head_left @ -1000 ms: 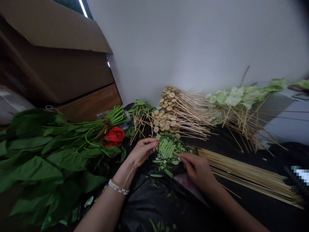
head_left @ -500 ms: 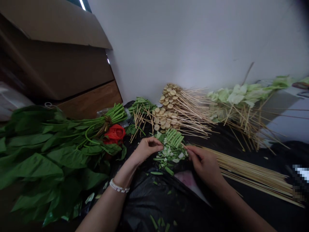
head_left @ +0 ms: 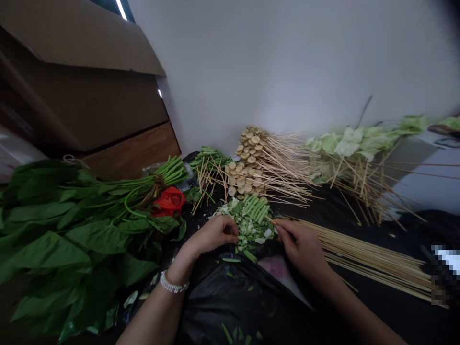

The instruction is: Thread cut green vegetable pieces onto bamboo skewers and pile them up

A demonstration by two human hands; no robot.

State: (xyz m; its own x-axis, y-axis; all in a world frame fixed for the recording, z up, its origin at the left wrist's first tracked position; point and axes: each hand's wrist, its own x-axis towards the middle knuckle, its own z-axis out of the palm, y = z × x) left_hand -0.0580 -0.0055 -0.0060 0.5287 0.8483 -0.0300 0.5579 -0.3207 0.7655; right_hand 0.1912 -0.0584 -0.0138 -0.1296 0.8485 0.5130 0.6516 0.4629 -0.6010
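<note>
My right hand (head_left: 302, 242) pinches the end of a bamboo skewer (head_left: 270, 220). Green stem pieces (head_left: 256, 209) are threaded side by side on that skewer, above a heap of chopped greens (head_left: 247, 232). At the heap's left edge is my left hand (head_left: 217, 233), wearing a beaded bracelet at the wrist. Its fingers are curled together with the tips pointing down; whatever may be between them is hidden. Bare bamboo skewers (head_left: 373, 251) lie in a bundle just right of my right hand.
Skewered round pale slices (head_left: 247, 177) are stacked by the wall, with skewered green stems (head_left: 210, 158) to their left. Skewered cabbage leaves (head_left: 354, 141) stand at the right. Leafy greens (head_left: 79, 230), a red plastic bag (head_left: 168, 201) and a cardboard box (head_left: 86, 100) occupy the left. Black plastic (head_left: 223, 292) covers the surface.
My left hand has drawn down and slightly left, away from the stem pieces to the heap's lower edge. My right hand keeps its hold on the skewer.
</note>
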